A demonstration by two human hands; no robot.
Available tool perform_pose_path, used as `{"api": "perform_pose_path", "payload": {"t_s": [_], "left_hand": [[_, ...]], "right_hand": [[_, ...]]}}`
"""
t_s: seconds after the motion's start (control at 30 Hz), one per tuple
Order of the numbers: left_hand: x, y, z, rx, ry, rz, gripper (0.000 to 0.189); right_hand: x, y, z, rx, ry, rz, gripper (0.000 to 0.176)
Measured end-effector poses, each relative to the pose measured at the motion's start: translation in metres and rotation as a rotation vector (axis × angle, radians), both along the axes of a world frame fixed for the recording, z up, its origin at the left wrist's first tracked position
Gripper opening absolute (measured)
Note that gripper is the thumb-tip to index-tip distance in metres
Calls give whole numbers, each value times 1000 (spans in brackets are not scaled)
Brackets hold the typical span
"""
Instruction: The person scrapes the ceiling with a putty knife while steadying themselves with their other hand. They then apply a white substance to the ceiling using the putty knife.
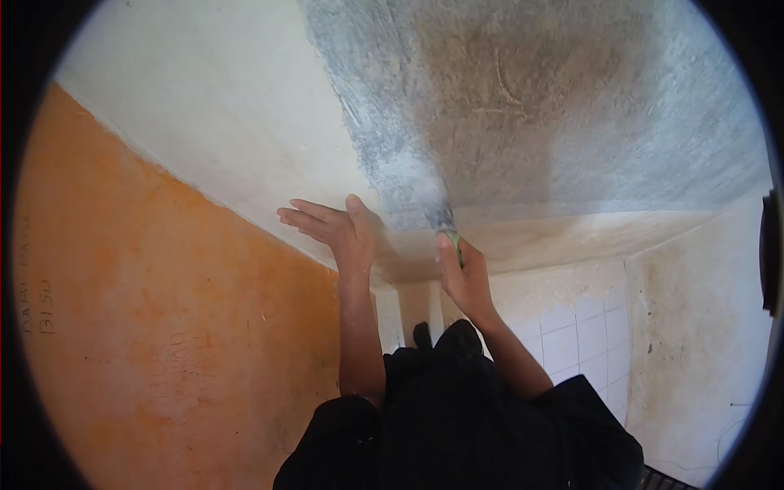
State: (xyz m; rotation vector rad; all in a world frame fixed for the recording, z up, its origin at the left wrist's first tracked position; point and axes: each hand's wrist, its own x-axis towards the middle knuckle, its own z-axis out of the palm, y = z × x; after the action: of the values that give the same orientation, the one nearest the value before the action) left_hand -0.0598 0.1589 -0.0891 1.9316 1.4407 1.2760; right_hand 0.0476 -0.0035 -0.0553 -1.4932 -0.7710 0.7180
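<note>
My right hand is closed around the green handle of a scraper. Its dark flat end is against the wall at the lower edge of a grey bare patch, and a whitish blur hides the tip. My left hand is open, its fingers stretched out to the left and the thumb up. It lies close to the white painted part of the wall; whether the palm touches is hard to see.
An orange wall with pencil writing meets the white surface along a slanting corner at the left. Low on the right are white tiles and a stained pale wall. A dark object sits at the right edge.
</note>
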Motion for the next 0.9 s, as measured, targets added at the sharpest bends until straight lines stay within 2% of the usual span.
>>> {"api": "perform_pose_path", "payload": {"t_s": [0.07, 0.17, 0.27, 0.4, 0.47, 0.57, 0.77, 0.9], "left_hand": [[1, 1, 2, 2, -4, 8, 99], [2, 0, 1, -7, -12, 0, 98], [1, -2, 0, -12, -15, -3, 97], [2, 0, -3, -12, -12, -3, 97], [3, -4, 1, -19, -26, -11, 97], [-2, -3, -2, -8, -16, -23, 96], [0, -5, 2, -33, -32, -33, 96], [0, -2, -1, -8, -13, -27, 95]], "right_hand": [[-1, -3, -6, -48, 127, 12, 36], [-12, 8, 14, 52, 96, 33, 36], [-4, 5, -6, 75, 56, 27, 36], [-8, 13, 10, 56, 6, 27, 35], [-12, 17, 39, 20, 30, 69, 34], [-11, 6, 12, -2, 67, 2, 35], [-21, 13, 28, 97, 144, 19, 36], [-14, 8, 41, 71, 216, 61, 36]]}}
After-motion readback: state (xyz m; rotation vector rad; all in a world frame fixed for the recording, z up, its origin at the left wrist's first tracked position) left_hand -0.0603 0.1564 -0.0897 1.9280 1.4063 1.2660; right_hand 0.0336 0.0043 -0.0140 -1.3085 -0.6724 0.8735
